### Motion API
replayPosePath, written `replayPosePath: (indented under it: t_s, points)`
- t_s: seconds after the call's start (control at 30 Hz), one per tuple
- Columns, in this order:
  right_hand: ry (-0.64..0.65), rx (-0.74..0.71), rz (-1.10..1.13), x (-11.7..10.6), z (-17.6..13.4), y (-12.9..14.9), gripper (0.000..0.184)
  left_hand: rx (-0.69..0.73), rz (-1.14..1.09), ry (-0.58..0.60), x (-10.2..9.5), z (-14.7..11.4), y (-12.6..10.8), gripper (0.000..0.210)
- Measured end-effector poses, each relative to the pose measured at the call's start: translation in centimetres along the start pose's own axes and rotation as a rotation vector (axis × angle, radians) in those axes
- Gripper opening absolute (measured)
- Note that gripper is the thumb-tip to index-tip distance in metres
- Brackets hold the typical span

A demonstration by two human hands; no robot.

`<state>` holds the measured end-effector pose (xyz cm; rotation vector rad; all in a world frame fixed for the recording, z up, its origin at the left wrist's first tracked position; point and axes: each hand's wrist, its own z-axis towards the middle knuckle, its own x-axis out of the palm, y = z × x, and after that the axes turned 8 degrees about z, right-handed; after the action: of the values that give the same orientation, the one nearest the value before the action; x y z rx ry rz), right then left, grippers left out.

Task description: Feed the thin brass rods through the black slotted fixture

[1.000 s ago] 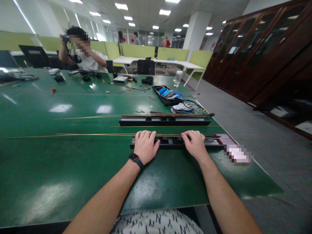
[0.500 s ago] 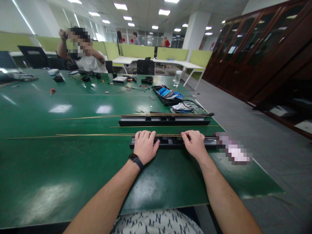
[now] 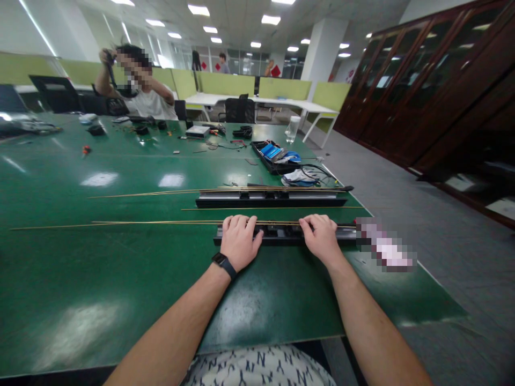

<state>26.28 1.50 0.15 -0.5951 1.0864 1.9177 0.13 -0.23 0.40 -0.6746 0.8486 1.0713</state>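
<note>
On a green table (image 3: 120, 289), a long black channel (image 3: 281, 242) was partly covered by the left hand (image 3: 239, 243) and right hand (image 3: 323, 235).
The left hand was laid half open, thumb spread; whether anything was gripped could not be told. The right hand was curled, its thumb and forefinger pinched on thin gold-coloured rods (image 3: 161, 222), which were laid lengthwise along the channel and extended beyond its left end.
</note>
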Motion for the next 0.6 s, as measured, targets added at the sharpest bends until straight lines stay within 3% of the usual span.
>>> replayPosePath:
  t_s: [0.6]
  points:
    - [-0.002, 0.020, 0.004, -0.01, 0.07, -0.15, 0.031, -0.004, 0.001, -0.005, -0.02, -0.07, -0.03, 0.036]
